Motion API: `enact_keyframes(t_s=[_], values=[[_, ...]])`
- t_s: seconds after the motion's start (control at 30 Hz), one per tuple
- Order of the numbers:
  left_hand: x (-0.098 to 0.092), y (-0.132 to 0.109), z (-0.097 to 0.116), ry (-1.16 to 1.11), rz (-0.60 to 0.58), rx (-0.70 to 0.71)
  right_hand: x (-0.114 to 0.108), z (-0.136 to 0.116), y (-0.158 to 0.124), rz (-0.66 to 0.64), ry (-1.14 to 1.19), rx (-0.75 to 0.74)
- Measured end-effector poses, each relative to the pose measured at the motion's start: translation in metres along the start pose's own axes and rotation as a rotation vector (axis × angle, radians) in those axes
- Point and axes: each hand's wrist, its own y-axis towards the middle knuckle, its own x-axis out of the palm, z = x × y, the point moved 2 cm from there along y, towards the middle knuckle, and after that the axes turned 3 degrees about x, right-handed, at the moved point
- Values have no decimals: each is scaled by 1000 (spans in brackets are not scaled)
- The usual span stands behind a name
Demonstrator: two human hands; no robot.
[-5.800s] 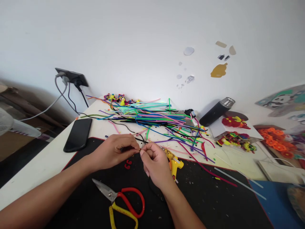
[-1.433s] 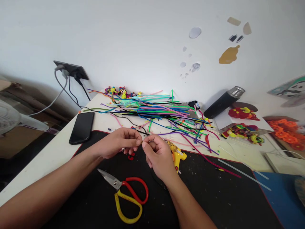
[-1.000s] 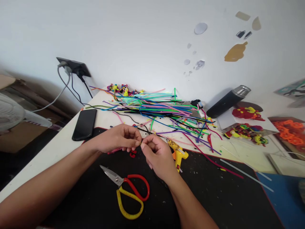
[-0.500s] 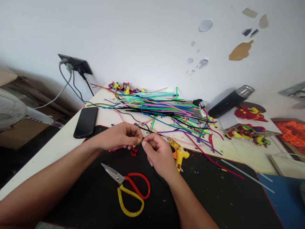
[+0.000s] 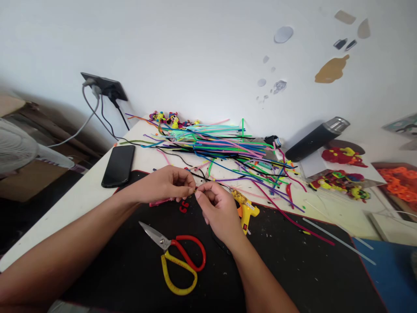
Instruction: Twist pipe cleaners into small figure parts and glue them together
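Note:
My left hand point(image 5: 174, 184) and my right hand point(image 5: 216, 204) meet fingertip to fingertip above the far part of the black mat point(image 5: 283, 261). Both are closed in a pinch around something tiny and brownish yellow, too small to name. Just below the fingertips lie small red curled pieces point(image 5: 184, 206). Scissors point(image 5: 174, 256) with one red and one yellow handle rest on the mat, nearer to me. A yellow glue gun point(image 5: 247, 211) lies right beside my right hand, partly hidden by it.
Colourful pipe cleaners point(image 5: 224, 145) pile up along the wall. A black phone point(image 5: 118, 166) lies at the left. On the right are a dark flask point(image 5: 316, 139), finished pipe-cleaner figures point(image 5: 342, 182) and clear glue sticks point(image 5: 339, 241). Behind the pile sit more small figures point(image 5: 172, 119).
The hands keep the same pinch and have barely moved. The whole view has shifted very slightly.

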Motion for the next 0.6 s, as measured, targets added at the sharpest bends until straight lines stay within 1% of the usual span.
enact_keyframes(t_s=[0.23, 0.43, 0.6], values=[[-4, -4, 4, 53, -50, 18, 1, -2, 0, 5, -16, 11], [-2, -3, 5, 65, -15, 22, 1, 0, 1, 12, -28, -3], [0, -2, 6, 100, -14, 18, 1, 1, 1, -5, -43, 4]])
